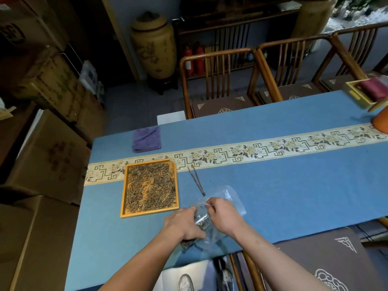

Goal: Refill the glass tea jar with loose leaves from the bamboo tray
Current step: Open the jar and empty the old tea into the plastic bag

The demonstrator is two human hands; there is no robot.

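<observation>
Two bare forearms reaching in from the bottom of the frame, meeting just below centre. Left hand [184, 224] curled down over a clear plastic bag [222, 201] with dark tea leaves bunched inside, fingers wrapped round the filled lower part. Right hand [222, 215] just beside it, thumb and forefinger pinching the crinkled plastic near the bag's neck, other fingers tucked under and hard to make out. Loose upper end of the bag fanning out toward the right, flat on the blue tablecloth [294, 196].

Left of the hands, close but apart: bamboo tray [123, 192], square, light wood rim, lying flat with loose leaves [151, 187] scattered across most of its floor, a few bare patches near the middle. Top edge of the tray overlapping the cream patterned runner [262, 149] crossing the table from left to right.

Between tray and bag, slightly above: dark tweezers [196, 180], lying on the cloth, tips spread toward the runner, joined end touching the bag's edge.

Further up, folded purple cloth [147, 139] near the table's far left corner. Wooden chairs [218, 80] lined along the far side. Big ceramic urn [154, 45] upper centre, cardboard boxes [48, 156] stacked down the left. Yellow wooden box [354, 92] at the right edge. No way to tell the glass jar anywhere among this.
</observation>
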